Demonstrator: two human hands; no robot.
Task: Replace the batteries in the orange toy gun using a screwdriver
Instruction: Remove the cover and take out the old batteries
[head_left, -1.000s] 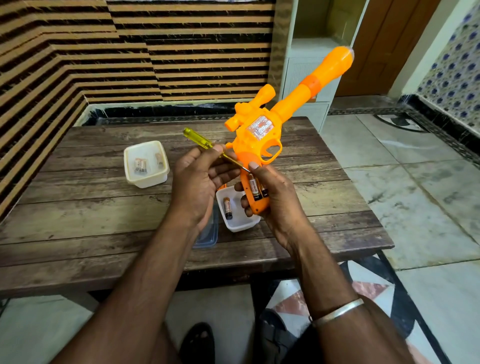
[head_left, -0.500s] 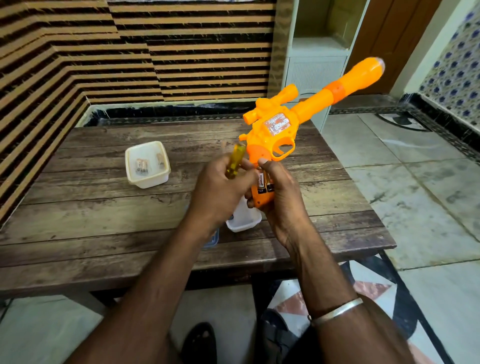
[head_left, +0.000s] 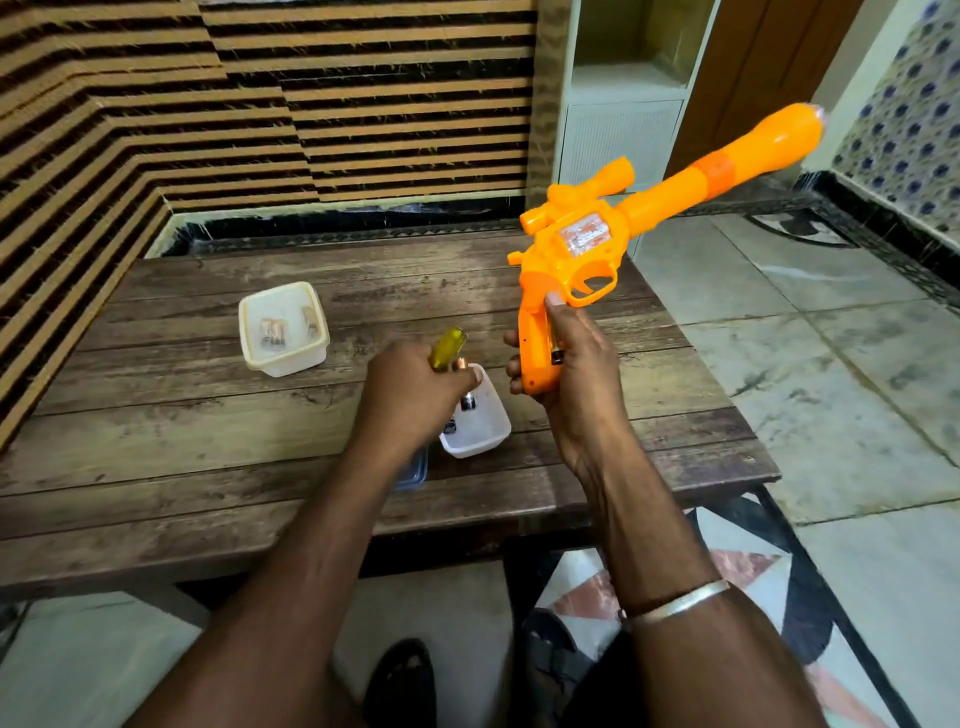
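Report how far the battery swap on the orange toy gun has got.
Done: the toy gun's grip compartment is open, a battery showing inside. In hand: the right hand grips the gun; the left hand holds the screwdriver over the near tub, which holds batteries. Left, probably: fit cells from the far tub, then screw the compartment shut.

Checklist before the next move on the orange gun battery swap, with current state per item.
1. toy gun held off the table by the right hand: ok.
2. Compartment open: ok.
3. Compartment emptied: not ok, a battery shows inside.
4. screwdriver secured in the left hand: ok.
5. Left hand free to pick up a cell: not ok, it holds the screwdriver.
6. Cells lie in the near tub and the far tub: ok. Which are fresh: cannot tell.
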